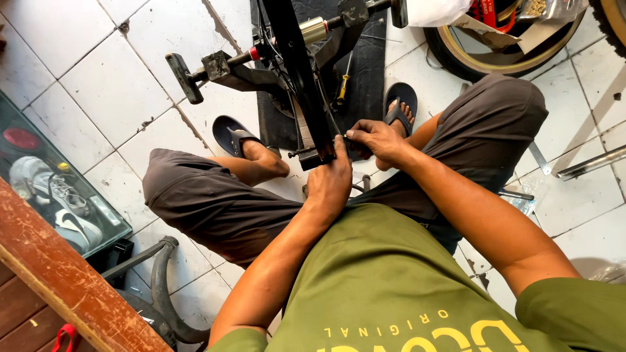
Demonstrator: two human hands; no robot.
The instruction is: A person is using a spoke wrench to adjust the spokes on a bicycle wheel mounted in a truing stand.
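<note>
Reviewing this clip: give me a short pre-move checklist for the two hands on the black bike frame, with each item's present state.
1. Left hand on the black frame at its lower end: ok.
2. Right hand pinching a small dark part against the frame: ok; what the part is, cannot tell.
3. Both grips closed: ok.
4. Yellow-handled screwdriver within view on the black mat: ok.
5. Feet in sandals set apart from the frame end: ok.
6. Part seated fully: cannot tell, fingers hide it.
</note>
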